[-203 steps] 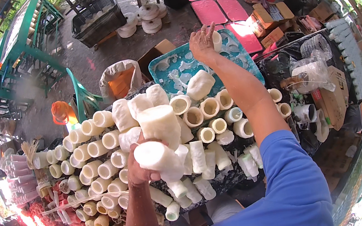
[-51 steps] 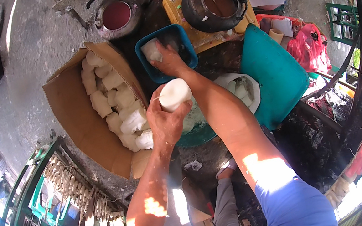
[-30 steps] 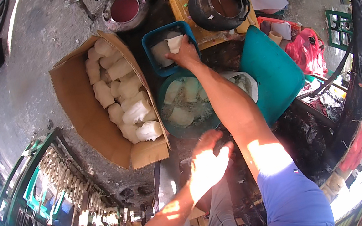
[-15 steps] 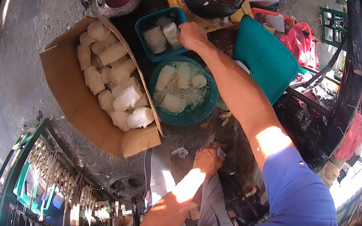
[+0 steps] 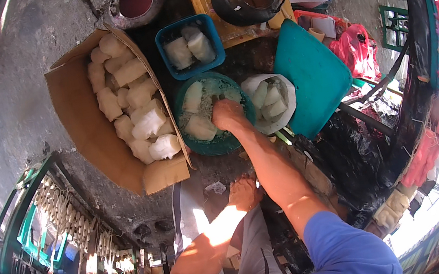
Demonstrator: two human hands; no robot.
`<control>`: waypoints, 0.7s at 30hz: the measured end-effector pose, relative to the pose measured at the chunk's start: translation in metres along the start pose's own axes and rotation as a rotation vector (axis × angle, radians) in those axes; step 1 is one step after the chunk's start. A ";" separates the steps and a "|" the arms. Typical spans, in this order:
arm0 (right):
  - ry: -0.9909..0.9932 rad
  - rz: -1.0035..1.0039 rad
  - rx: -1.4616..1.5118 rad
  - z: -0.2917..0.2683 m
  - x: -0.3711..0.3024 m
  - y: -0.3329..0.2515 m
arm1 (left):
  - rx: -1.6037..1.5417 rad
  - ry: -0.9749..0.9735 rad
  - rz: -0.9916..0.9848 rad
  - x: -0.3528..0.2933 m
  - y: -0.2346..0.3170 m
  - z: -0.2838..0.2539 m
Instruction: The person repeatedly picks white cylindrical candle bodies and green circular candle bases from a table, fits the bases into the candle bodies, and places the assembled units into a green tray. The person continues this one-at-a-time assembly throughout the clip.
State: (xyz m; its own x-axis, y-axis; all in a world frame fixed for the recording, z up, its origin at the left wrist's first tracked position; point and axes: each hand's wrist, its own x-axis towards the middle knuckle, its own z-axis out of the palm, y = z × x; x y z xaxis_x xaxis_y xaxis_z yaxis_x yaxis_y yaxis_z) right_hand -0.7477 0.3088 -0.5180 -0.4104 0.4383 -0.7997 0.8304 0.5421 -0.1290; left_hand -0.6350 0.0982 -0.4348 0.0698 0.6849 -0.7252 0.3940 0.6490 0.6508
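Note:
My right hand (image 5: 228,115) reaches into a round green basin (image 5: 224,148) of cloudy, bubbly water, its fingers dipped below the surface and hidden. White lumpy pieces (image 5: 200,127) lie in that water, beside the hand. Closer to me, my left hand (image 5: 245,192) rests over my leg with its fingers curled; what they hold, if anything, does not show. Behind the basin stands a blue tub (image 5: 162,53) with several white chunks (image 5: 198,47) in it. To the right, a round white container (image 5: 291,102) holds pale pieces.
An open cardboard box (image 5: 74,112) full of white cylindrical lumps stands at left. A dark pot (image 5: 229,6) with a stick in it sits on a yellow crate (image 5: 201,2). A metal pot (image 5: 115,14) is farther left; a green lid-like panel (image 5: 315,79) leans at right.
My right hand has left the blue tub and come nearer, into the basin's water. The white container, formerly behind my forearm, now shows. My left hand stays over my leg.

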 end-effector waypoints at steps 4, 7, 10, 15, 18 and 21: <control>0.173 -0.177 0.168 -0.076 -0.020 -0.009 | -0.046 -0.006 0.003 -0.003 0.009 -0.015; 0.224 -0.162 0.142 -0.111 0.036 -0.008 | -0.080 0.009 -0.007 -0.003 0.012 -0.025; -0.010 -0.115 -0.018 -0.102 0.132 -0.017 | -0.110 -0.017 -0.027 -0.002 0.010 -0.029; -0.086 -0.135 -0.266 -0.076 0.230 -0.010 | -0.145 0.007 -0.008 0.000 0.005 -0.034; -0.103 -0.076 -0.267 -0.085 0.229 -0.007 | -0.164 -0.074 -0.042 0.001 0.007 -0.038; 0.050 -0.077 -0.122 -0.092 0.189 -0.006 | -0.104 -0.020 -0.035 0.000 0.012 -0.041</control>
State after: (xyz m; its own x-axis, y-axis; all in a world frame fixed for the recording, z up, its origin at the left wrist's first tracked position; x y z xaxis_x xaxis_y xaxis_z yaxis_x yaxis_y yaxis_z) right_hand -0.8648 0.4549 -0.6143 -0.4918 0.4256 -0.7596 0.7450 0.6572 -0.1142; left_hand -0.6675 0.1190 -0.4176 0.0766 0.6553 -0.7514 0.2990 0.7039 0.6444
